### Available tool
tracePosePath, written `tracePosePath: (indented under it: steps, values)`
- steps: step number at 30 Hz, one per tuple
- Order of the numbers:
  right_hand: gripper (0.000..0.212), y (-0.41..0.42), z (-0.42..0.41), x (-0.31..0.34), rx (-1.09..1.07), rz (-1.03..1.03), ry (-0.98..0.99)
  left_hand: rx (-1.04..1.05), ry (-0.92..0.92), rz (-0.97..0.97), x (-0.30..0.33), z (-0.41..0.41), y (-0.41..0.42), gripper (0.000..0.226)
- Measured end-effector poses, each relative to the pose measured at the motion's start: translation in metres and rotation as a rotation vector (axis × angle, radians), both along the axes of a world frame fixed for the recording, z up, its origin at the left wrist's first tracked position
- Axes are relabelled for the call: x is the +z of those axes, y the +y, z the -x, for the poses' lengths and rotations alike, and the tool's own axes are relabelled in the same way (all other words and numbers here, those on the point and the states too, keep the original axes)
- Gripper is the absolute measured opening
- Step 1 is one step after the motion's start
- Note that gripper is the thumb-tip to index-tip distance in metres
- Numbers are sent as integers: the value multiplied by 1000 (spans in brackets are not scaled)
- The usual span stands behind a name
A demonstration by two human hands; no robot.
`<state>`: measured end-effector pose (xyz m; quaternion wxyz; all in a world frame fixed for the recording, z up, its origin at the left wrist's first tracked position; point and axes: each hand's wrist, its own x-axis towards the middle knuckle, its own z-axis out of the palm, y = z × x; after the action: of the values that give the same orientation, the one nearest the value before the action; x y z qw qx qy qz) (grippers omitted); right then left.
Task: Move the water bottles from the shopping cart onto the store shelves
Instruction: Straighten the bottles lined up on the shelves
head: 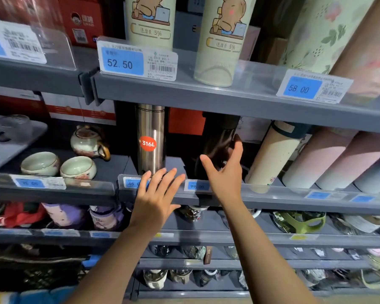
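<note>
Both hands (156, 194) (225, 172) open by black bottle (217, 145), steel flask (150, 137) left.

On the middle shelf (272, 197), at frame centre, a steel flask with a round 316L sticker (151, 139) stands left of a dark glossy bottle (217, 145). Two pale ceramic cups (59, 165) sit further left, a small teapot (89, 141) behind them. Cream cartoon-printed tumblers (219, 40) stand on the shelf above, upper centre.
</note>
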<state>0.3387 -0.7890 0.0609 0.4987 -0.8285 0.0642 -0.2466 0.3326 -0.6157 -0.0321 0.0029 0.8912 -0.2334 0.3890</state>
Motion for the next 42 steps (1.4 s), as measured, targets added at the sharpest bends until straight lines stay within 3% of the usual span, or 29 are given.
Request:
tracePosePath:
  steps: [3,9,15,21,28,35,42]
  values:
    - [95,0,1,-1,37,10,9,-26,-14,18,0,-2,2,97]
    - [102,9,-9,3,-106,85,32,-78,-37,67,2,-3,3,71]
    - [95,-1,1,-5,12,65,21,-74,-52,75,1,-3,3,72]
    - [121,1,0,1,-55,31,43,-65,-60,97,0,-2,0,75]
    - [109,-4,0,-2,-15,-45,31,-59,-67,86,0,-3,1,76]
    - [119,0,-1,0,-82,45,48,-67,-72,94,-1,-3,1,76]
    - [105,-5,1,-2,-34,-10,56,-62,-60,88,-1,-3,1,75]
